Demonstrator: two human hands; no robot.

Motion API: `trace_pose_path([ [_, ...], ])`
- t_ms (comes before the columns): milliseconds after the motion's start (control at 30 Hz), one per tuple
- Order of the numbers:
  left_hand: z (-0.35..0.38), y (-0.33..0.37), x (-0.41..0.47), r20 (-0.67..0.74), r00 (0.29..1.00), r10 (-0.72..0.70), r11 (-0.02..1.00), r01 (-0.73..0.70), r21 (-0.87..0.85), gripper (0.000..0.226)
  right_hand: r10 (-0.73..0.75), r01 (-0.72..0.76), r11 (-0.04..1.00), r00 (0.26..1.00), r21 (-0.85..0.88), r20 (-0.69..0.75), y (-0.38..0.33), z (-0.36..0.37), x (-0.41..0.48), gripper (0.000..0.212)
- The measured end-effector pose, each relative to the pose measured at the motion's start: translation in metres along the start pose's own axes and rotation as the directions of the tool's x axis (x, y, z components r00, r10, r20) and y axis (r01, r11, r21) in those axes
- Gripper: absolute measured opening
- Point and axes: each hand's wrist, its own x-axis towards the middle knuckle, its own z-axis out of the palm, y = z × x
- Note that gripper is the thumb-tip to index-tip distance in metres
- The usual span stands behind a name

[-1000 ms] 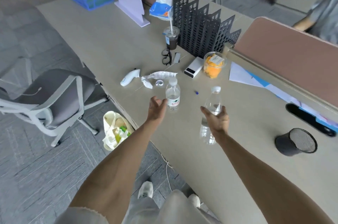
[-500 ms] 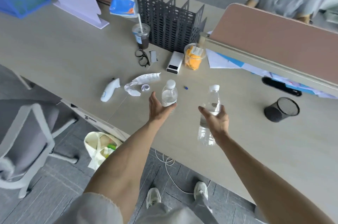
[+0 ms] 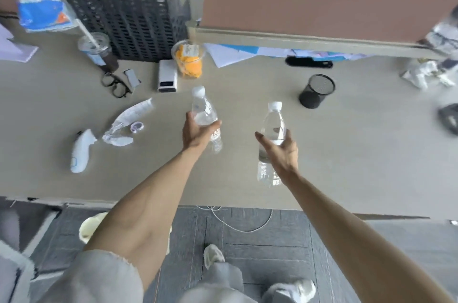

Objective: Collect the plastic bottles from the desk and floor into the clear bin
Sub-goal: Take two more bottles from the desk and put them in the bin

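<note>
Desk [image 3: 347, 154] seen from the head camera, left hand [image 3: 195, 133] wrapped round a short clear bottle [image 3: 204, 112], right hand [image 3: 282, 151] gripping a taller bottle [image 3: 272, 134], both over the desktop, black mesh cup [image 3: 316, 91] nearby.

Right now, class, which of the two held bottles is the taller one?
The bottle in the right hand; the left hand grips a shorter, stubbier bottle.
</note>
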Motion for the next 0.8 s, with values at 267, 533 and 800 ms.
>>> trace_pose_path([
  [267, 0.144, 0.064, -0.115, 0.37, 0.922, 0.114, 0.991, -0.131, 0.02, 0.069, 0.073, -0.019, 0.978, 0.962, 0.206, -0.262, 0.03, -0.164, -0.012, 0.037],
  [533, 0.311, 0.107, -0.293, 0.664, 0.729, 0.168, 0.964, -0.262, 0.044, 0.059, 0.127, -0.012, 0.968, 0.886, 0.251, -0.445, 0.108, -0.383, -0.05, 0.062],
  [800, 0.482, 0.124, -0.473, 0.85, 0.51, 0.132, 0.961, -0.276, 0.017, 0.082, 0.226, -0.02, 0.951, 0.723, 0.307, -0.653, 0.198, -0.587, -0.121, 0.064],
])
